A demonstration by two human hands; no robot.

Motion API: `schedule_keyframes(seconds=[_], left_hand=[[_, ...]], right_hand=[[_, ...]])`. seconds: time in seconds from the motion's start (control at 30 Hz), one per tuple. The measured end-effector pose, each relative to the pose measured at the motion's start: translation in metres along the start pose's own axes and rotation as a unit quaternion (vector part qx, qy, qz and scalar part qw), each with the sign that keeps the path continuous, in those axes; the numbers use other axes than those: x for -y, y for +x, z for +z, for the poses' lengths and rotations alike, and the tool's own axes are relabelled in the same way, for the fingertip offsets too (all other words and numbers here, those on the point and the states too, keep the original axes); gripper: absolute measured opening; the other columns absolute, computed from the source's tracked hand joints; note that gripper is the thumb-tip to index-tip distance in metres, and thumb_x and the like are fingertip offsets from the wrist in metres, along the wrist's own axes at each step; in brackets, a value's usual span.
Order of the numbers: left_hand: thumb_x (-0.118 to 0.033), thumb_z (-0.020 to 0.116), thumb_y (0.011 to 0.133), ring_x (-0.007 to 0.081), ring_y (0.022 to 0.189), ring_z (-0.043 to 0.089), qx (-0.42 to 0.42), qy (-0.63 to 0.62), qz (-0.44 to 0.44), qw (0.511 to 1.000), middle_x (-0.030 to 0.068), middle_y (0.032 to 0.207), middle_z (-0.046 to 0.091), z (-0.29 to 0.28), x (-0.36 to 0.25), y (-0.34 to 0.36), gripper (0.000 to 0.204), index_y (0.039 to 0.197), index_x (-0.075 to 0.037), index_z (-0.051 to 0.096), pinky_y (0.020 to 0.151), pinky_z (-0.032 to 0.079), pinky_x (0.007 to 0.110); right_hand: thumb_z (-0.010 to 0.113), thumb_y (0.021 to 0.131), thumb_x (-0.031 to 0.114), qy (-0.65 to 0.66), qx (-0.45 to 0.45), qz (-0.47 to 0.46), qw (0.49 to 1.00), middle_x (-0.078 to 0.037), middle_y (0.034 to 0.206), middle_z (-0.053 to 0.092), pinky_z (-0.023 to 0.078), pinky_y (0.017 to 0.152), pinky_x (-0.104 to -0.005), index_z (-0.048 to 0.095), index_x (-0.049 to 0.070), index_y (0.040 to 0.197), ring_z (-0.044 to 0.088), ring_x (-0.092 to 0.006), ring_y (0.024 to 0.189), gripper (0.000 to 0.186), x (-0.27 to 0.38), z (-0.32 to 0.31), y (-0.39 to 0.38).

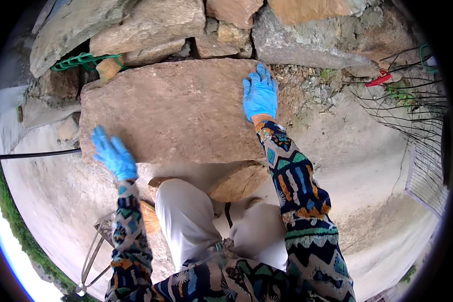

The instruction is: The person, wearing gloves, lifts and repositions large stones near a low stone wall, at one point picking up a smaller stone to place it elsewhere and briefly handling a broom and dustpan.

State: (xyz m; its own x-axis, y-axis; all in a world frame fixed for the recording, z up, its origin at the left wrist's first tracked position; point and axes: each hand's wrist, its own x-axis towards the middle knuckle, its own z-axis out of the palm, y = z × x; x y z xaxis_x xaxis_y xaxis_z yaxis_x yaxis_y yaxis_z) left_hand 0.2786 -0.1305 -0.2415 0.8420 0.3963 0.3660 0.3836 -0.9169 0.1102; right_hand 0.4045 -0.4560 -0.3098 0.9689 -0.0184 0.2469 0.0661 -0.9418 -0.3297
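A broad flat stone slab (176, 108) lies before me, its near edge resting above smaller rocks such as a tan one (240, 182). My left hand (112, 152), in a blue glove, rests at the slab's near left corner with its fingers stretched out. At the far right edge of the slab lies my right hand (260, 93), gloved in blue too, fingers extended over the rim. Neither hand grips anything. The slab hides most of what is beneath it.
Rough stone blocks (317, 40) form a wall behind the slab. Green netting (85, 61) shows at its far left. Dark wires (402, 108) with a red scrap (379, 79) spread on the right. A metal frame (93, 251) stands at lower left; a black cable (32, 155) meets the slab.
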Motion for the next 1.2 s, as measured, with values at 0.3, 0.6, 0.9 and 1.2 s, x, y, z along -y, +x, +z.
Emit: schedule_keyframes(seconds=[0.3,0.6,0.9,1.2], left_hand=[[-0.033,0.032,0.085,0.0243,0.123,0.018,0.106,0.061,-0.06,0.991,0.0094,0.133,0.021,0.038,-0.007,0.006,0.049,0.128,-0.013,0.022,0.095,0.01,0.054],[-0.034,0.032,0.083,0.0235,0.124,0.015,0.182,0.074,-0.09,0.976,0.0081,0.135,0.015,0.034,-0.012,0.0,0.056,0.13,-0.011,0.014,0.095,0.007,0.056],[-0.03,0.034,0.084,0.0241,0.123,0.017,0.128,0.027,-0.097,0.987,0.0088,0.133,0.02,0.028,0.002,-0.011,0.05,0.129,-0.012,0.02,0.096,0.007,0.053],[-0.012,0.048,0.078,0.0264,0.122,0.021,0.0,-0.147,-0.078,0.986,0.0121,0.13,0.027,-0.044,0.021,-0.045,0.049,0.124,-0.008,0.031,0.098,0.008,0.048]], right_hand=[[0.046,0.079,0.023,-0.032,0.007,-0.026,0.999,-0.014,0.12,0.039,0.026,0.092,-0.0414,0.05,0.006,0.094,0.037,-0.0296,0.109,0.023,-0.007,-0.007,0.01],[0.043,0.082,0.019,-0.061,0.027,-0.019,0.998,-0.014,0.122,0.037,0.029,0.091,-0.04,0.046,0.003,0.101,0.036,-0.0296,0.11,0.025,0.015,-0.012,0.024],[0.042,0.083,0.021,-0.047,0.046,0.004,0.998,-0.013,0.124,0.035,0.026,0.095,-0.0383,0.045,0.003,0.105,0.031,-0.0284,0.116,0.029,0.002,-0.009,-0.01],[0.048,0.08,0.009,0.136,-0.066,-0.183,0.971,-0.012,0.122,0.038,0.03,0.092,-0.0342,0.04,0.004,0.113,0.034,-0.0294,0.113,0.035,0.014,-0.062,-0.03]])
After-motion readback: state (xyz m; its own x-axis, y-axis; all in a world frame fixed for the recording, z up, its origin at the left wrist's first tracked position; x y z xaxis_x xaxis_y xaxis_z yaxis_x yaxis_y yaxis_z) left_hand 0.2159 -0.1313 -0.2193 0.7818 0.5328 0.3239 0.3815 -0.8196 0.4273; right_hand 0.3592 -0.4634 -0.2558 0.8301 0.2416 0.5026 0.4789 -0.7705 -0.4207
